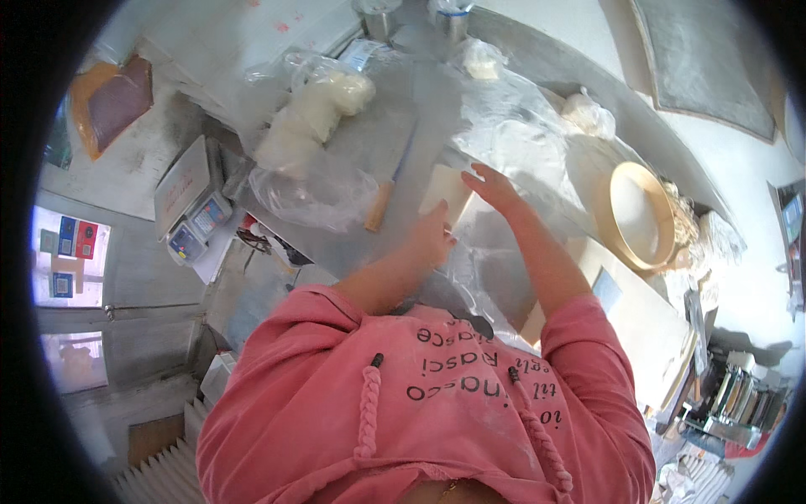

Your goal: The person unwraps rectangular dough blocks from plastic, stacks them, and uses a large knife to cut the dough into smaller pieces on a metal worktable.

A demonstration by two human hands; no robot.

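A pale rectangular stack of what looks like dough sheets [438, 188] lies on the grey worktop before me. My left hand [433, 238] is at its near edge, a fingertip on the stack and the other fingers curled at its side; whether it grips is unclear. At the right edge, my right hand [496, 189] has its fingers apart, the tips touching or very close to the stack. Left of the stack lies a knife with a wooden handle [379, 206], its long blade pointing away. Further left, a clear plastic bag [315, 195] lies around pale dough pieces [308, 123].
A digital scale [189, 201] stands at the left. Floury clear plastic sheeting [513, 120] covers the back right, with a tied bag [589, 114] behind. A round wooden-rimmed sieve [607, 217] leans at the right. Metal containers [452, 26] stand at the back; a roller machine [743, 397] is far right.
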